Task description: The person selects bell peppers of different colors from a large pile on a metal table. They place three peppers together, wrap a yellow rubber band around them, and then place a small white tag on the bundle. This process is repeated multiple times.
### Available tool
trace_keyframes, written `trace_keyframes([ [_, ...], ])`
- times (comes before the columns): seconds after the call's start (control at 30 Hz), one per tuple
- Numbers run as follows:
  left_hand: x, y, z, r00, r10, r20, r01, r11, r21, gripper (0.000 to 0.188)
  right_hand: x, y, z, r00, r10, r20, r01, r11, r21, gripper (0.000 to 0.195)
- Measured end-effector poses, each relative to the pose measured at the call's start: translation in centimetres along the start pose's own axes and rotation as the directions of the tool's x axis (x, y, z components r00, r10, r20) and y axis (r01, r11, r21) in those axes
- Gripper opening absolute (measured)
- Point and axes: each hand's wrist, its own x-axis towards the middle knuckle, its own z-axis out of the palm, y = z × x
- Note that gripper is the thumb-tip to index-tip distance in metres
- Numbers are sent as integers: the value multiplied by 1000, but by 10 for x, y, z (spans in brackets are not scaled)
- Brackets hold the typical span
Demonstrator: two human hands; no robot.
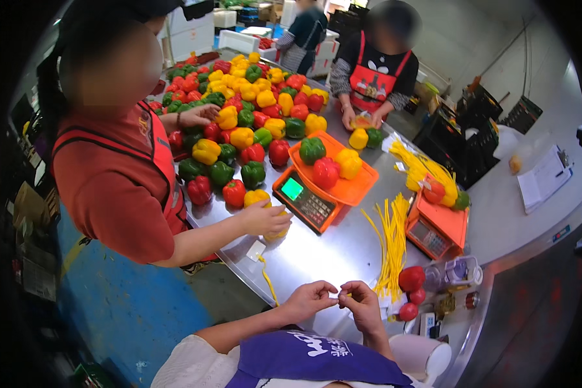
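My left hand point(311, 299) and my right hand point(361, 301) meet fingertip to fingertip over the near part of the steel table point(315, 262). Something small and pale may be pinched between them, too small to tell. A bundle of yellow net bags point(392, 242) lies beyond my right hand, its near end by white tags. One yellow strand with a white tag point(256, 250) lies left of my left hand. Farther off, an orange scale point(310, 203) bears a green pepper point(313, 150), a red pepper point(326, 172) and a yellow pepper point(348, 163) in its tray.
Many bell peppers point(242, 138) cover the table's far left. A co-worker at the left has a hand point(266, 219) on a yellow pepper; another person point(376, 82) stands across. A second orange scale point(436, 233), red peppers point(412, 279), jars and a pink jug point(417, 354) are at right.
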Motion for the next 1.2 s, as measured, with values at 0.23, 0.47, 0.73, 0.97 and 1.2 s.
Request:
trace_keyframes([
  [0.23,-3,39,10,983,-166,-80,170,985,40,15,17,-6,-6,999,-53,-8,53,995,-87,20],
  [0.47,20,23,16,993,-92,-67,91,995,-29,18,27,-4,-17,998,-56,14,55,994,95,19],
  [0.73,37,23,20,980,32,-196,-64,985,-162,11,41,12,-35,986,-103,131,116,988,-98,12],
  [0.97,20,28,30,980,-114,-166,100,991,-88,21,45,11,-26,984,-176,23,165,952,257,9],
  [1.2,11,17,22,946,-131,-297,96,987,-129,18,44,15,-34,948,-67,312,-278,310,909,7],
])
